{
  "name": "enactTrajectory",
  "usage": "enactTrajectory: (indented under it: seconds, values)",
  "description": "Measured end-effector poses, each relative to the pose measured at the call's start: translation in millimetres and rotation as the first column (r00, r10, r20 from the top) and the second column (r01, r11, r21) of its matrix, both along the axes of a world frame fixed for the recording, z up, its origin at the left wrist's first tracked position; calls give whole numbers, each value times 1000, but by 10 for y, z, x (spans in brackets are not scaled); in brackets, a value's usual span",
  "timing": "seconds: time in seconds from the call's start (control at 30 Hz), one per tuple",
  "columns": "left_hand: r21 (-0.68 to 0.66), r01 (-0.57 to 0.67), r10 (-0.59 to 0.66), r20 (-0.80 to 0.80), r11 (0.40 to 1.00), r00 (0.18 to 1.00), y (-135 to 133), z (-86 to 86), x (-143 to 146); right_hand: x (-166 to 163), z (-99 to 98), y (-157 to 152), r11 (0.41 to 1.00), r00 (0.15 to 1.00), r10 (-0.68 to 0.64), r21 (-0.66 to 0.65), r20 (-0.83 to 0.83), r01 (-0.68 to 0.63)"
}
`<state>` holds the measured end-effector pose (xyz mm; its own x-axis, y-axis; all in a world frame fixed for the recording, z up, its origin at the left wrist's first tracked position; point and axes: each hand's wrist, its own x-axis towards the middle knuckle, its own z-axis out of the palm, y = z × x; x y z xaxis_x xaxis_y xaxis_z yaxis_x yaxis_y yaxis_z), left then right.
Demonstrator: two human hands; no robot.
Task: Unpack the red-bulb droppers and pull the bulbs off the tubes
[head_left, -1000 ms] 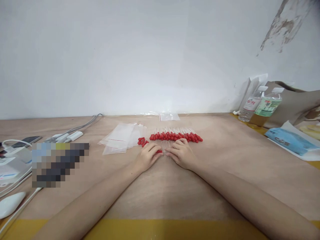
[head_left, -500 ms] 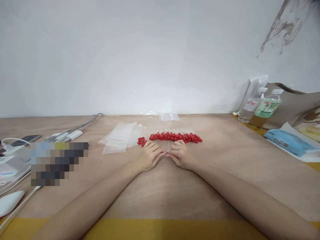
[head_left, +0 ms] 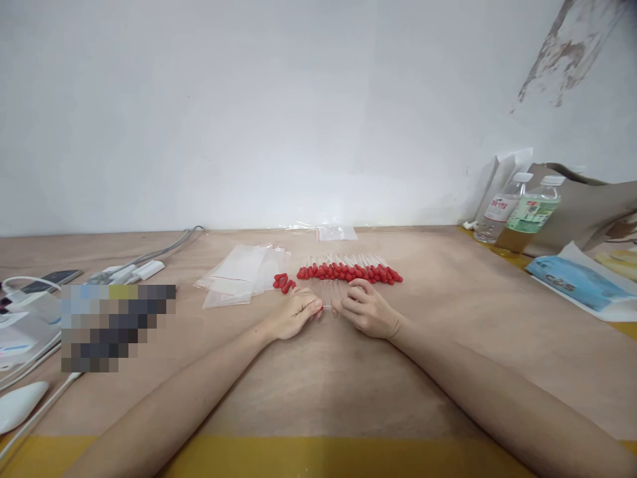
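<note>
A row of clear droppers with red rubber bulbs [head_left: 348, 271] lies across the middle of the wooden table [head_left: 318, 392]. A few loose red bulbs [head_left: 283, 282] sit at the row's left end. My left hand [head_left: 293, 313] and my right hand [head_left: 365, 307] rest on the table just in front of the row, fingers curled and pinched toward each other. Between their fingertips is a thin clear tube [head_left: 327, 305]. Several more clear tubes [head_left: 332, 289] lie just behind the fingers.
A stack of clear zip bags [head_left: 237, 279] lies left of the bulbs, and a small bag [head_left: 337, 232] by the wall. Cables and adapters [head_left: 134, 269], a phone [head_left: 52, 280] and a white mouse [head_left: 17, 406] are at the left. Two bottles [head_left: 517, 209] and a blue packet [head_left: 577, 282] are at the right.
The red bulb seen at my left fingertips a second ago is hidden now. My right hand has turned, curling its fingers more tightly toward the left hand.
</note>
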<state>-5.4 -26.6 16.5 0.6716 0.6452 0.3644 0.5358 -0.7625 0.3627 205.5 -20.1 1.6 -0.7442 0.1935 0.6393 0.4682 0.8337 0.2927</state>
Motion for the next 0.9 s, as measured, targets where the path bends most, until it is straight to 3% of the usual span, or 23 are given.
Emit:
enactTrajectory:
  seconds: [0.1,0.2,0.33,0.43,0.57,0.77,0.9]
  values:
    - [182,-61,62,-1,981,998,-15,-23,-2,-6,-33,-16,984,990,-93,-160,-107,75]
    - [442,-61,68,0,895,998,-21,-51,5,-17,-53,-28,942,979,-123,-330,-159,65]
    - [676,-25,77,-47,737,996,-3,-73,29,-36,-69,-5,904,975,-44,-424,-218,-54]
    - [728,-23,128,-89,685,988,9,-74,40,-53,-104,22,891,948,53,-414,-314,-187]
    - [695,15,130,-155,719,979,5,-60,37,-60,-160,37,919,933,87,-333,-349,-210]
    - [581,27,108,-197,813,975,-33,-15,25,-33,-155,20,979,970,89,-159,-225,-127]
    - [501,-50,142,-147,864,979,-28,-3,-96,78,-145,45,991,959,27,-118,-283,-63]
